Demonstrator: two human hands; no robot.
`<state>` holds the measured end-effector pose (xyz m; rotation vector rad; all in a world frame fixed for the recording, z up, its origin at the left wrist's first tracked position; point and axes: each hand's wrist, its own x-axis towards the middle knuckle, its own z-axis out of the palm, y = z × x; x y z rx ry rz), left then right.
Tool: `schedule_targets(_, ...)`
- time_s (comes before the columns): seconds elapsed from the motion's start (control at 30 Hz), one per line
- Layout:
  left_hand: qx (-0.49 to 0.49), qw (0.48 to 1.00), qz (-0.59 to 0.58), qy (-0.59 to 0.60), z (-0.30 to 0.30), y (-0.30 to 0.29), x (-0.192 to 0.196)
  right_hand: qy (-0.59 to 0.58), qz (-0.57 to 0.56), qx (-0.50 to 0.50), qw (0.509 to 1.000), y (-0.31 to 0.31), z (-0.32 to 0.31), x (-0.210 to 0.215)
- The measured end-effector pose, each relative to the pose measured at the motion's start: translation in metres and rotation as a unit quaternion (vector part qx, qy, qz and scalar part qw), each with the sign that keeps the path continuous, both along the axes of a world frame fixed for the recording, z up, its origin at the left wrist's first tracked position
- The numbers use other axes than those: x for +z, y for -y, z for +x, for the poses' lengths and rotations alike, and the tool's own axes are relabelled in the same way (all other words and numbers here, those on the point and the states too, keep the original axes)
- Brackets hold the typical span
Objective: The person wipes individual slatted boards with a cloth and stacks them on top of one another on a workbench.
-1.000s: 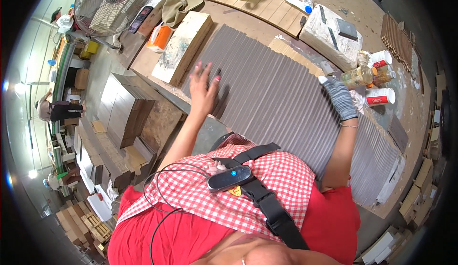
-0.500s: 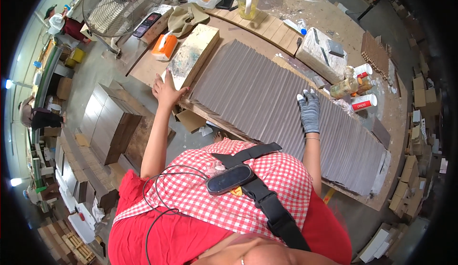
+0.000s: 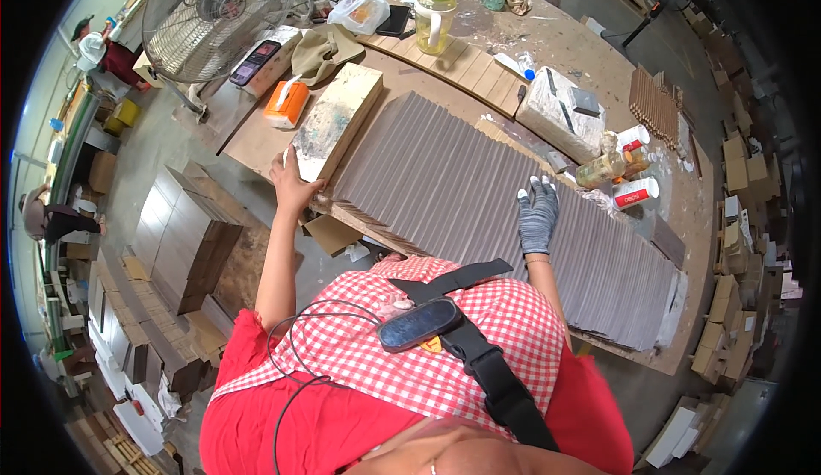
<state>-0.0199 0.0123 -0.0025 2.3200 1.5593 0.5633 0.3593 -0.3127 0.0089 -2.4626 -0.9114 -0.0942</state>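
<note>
— How does the left arm lie?
— It comes up bare from a red sleeve, nearly straight, reaching forward and a little outward; the left hand (image 3: pixel 295 186) is bare too, its fingers pointing up and away, slightly spread, thumb set off to the right; whether it grips or merely presses, the view does not settle.
— And the right?
— The right forearm rises bare from beside the chest, elbow bent; the right hand (image 3: pixel 537 215) wears a grey knit glove, palm down, all five fingers stretched out flat and a little fanned, closed on nothing; the two hands sit well apart.
</note>
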Motion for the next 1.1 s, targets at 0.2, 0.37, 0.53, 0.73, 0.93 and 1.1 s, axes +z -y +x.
schedule_targets(0.2, -0.035, 0.999, -0.009, 0.002, -0.013, -0.004, 0.011, 0.009, -0.002, 0.010, 1.000, -0.005, 0.001, -0.001)
schedule_targets(0.37, -0.019, 0.996, 0.039, -0.083, 0.001, 0.009, 0.022, 0.013, -0.002, 0.012, 1.000, -0.006, -0.002, 0.008)
schedule_targets(0.53, -0.102, 0.991, -0.061, 0.057, 0.074, 0.052, 0.043, 0.006, 0.006, 0.003, 1.000, 0.001, -0.002, 0.004)
schedule_targets(0.73, -0.069, 0.992, -0.016, -0.105, 0.130, 0.099, 0.040, 0.013, 0.001, 0.013, 1.000, -0.004, -0.002, 0.003)
schedule_targets(0.93, -0.082, 0.991, -0.011, -0.103, 0.131, 0.099, 0.039, -0.014, 0.025, 0.010, 1.000, 0.000, -0.002, 0.001)
schedule_targets(1.1, -0.096, 0.988, 0.017, -0.116, 0.132, 0.094, 0.032, -0.021, 0.013, 0.005, 1.000, 0.002, -0.001, 0.003)
